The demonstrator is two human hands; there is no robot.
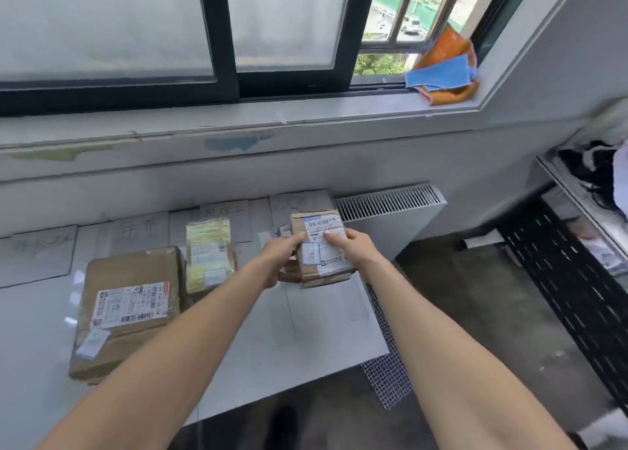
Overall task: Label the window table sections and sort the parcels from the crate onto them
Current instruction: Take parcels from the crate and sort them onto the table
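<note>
From my remote seat I saw both hands out over the far right part of the white table [306, 334], w/ one small parcel [323, 249] between them. The left hand [282, 259] gripped its left edge, thumb laid on top and fingers curled under. The right hand [353, 249] gripped the right side, thumb pressed on the white shipping label, the other fingers wrapped round the edge. The small parcel was a brown box, tilted a bit toward me. I couldn't tell whether its underside touched the table. Sthg brown showed just under the left hand, too hidden to make out.

To the left, a gold padded parcel [209, 252] lay flat near the table's back. A large brown parcel [129, 307] lay just beside it, nearer me, label side up.

Along the table's back edge sat paper sheets w/ handwritten marks: far-left sheet [37, 252], second sheet [139, 227], third sheet [221, 211], and fourth sheet [292, 205] right behind the held box. Writing too faint to read.

Bkgd: radiator [390, 208] right of the table, windowsill [238, 120] above, orange-and-blue cloth [445, 72] in the window's right corner, black perforated rack [560, 279] at far right.
</note>
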